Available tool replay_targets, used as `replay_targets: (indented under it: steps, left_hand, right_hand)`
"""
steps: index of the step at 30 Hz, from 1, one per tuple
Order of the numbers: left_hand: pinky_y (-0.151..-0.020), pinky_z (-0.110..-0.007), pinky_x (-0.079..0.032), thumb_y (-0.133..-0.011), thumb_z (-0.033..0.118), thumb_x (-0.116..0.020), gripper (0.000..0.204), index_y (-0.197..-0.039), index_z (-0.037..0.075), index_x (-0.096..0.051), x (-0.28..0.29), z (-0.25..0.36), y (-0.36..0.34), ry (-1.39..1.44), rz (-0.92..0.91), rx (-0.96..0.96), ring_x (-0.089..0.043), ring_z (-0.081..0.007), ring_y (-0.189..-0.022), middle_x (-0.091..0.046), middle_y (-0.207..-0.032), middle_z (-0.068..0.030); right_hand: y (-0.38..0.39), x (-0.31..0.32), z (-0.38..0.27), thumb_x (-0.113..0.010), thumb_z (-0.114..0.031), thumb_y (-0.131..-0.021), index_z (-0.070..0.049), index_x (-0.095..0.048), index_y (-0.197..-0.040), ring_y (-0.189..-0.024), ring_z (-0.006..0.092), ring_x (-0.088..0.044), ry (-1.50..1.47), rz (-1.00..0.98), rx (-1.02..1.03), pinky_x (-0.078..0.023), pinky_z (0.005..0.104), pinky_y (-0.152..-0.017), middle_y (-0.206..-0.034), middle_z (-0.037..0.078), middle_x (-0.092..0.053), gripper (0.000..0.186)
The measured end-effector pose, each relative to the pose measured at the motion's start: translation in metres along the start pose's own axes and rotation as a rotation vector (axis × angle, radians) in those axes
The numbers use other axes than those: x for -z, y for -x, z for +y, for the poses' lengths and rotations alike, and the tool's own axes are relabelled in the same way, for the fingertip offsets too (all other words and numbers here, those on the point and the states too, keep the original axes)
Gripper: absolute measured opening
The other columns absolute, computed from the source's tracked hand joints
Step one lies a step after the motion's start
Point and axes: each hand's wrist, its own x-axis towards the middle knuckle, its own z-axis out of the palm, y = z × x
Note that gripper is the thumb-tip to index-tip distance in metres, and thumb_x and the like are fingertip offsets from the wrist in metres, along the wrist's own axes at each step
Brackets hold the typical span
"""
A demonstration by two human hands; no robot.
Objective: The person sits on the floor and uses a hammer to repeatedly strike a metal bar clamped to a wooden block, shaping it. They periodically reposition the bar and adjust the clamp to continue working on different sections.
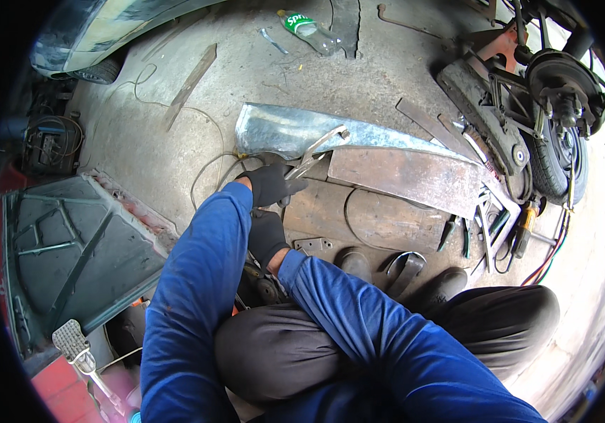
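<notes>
My left hand (271,185), in a black glove, is closed on the handles of silver locking pliers (311,156). Their long jaws reach over the edge of a curved, bare-metal panel (281,128), where a flat rusty steel sheet (401,173) meets it. Whether the jaws grip the metal, I cannot tell. Just below, my gloved right hand (267,236) is curled; what its fingers hold, if anything, is hidden. A worn wooden board (316,211) lies under the sheet, and a small metal plate with holes (313,245) is beside my right hand.
A dark framed panel (70,247) lies at left. Hand tools, including pliers (447,233) and a yellow-handled tool (525,229), are at right near a tyre (560,158) and brake hub (567,92). A green-labelled bottle (309,34) and a cable (211,123) lie on the floor.
</notes>
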Motion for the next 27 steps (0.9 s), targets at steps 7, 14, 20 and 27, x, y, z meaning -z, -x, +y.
replay_targets:
  steps: [7,14,20,27]
  left_hand:
    - [-0.085,-0.044,-0.059,-0.1,0.067,-0.068,0.078,-0.116,-0.009,-0.069,-0.01,-0.009,-0.008,-0.047,0.097,-0.035,-0.079,-0.03,-0.085,-0.08,-0.089,-0.0182]
    - [-0.08,-0.042,-0.056,-0.103,0.062,-0.07,0.071,-0.128,-0.004,-0.069,-0.021,-0.027,-0.027,0.017,0.094,-0.025,-0.073,-0.0257,-0.085,-0.077,-0.095,-0.017]
    - [-0.073,-0.044,-0.057,-0.103,0.06,-0.069,0.068,-0.119,-0.007,-0.069,-0.027,-0.029,-0.025,0.149,0.133,-0.023,-0.073,-0.0297,-0.077,-0.075,-0.089,-0.0194]
    - [-0.072,-0.043,-0.057,-0.103,0.06,-0.07,0.064,-0.108,-0.003,-0.074,-0.029,-0.025,-0.022,0.106,0.224,-0.12,-0.073,-0.0266,-0.073,-0.072,-0.084,-0.0164]
  right_hand:
    - [-0.004,-0.002,-0.007,-0.069,-0.04,-0.095,-0.005,-0.082,-0.088,-0.088,0.0425,-0.078,0.294,-0.078,-0.166,-0.061,0.05,-0.077,-0.092,0.024,-0.079,0.037]
    - [-0.008,0.011,-0.018,-0.069,-0.038,-0.096,-0.005,-0.082,-0.091,-0.094,0.0441,-0.077,0.254,-0.164,-0.193,-0.06,0.0508,-0.083,-0.095,0.025,-0.079,0.036]
    - [-0.006,-0.005,0.013,-0.073,-0.022,-0.089,-0.008,-0.081,-0.09,-0.092,0.0361,-0.079,0.399,-0.127,0.227,-0.061,0.0465,-0.079,-0.092,0.02,-0.079,0.016]
    - [-0.001,0.018,-0.004,-0.074,-0.021,-0.09,-0.005,-0.08,-0.09,-0.092,0.0401,-0.078,0.15,-0.26,0.359,-0.06,0.0458,-0.081,-0.096,0.023,-0.079,0.018]
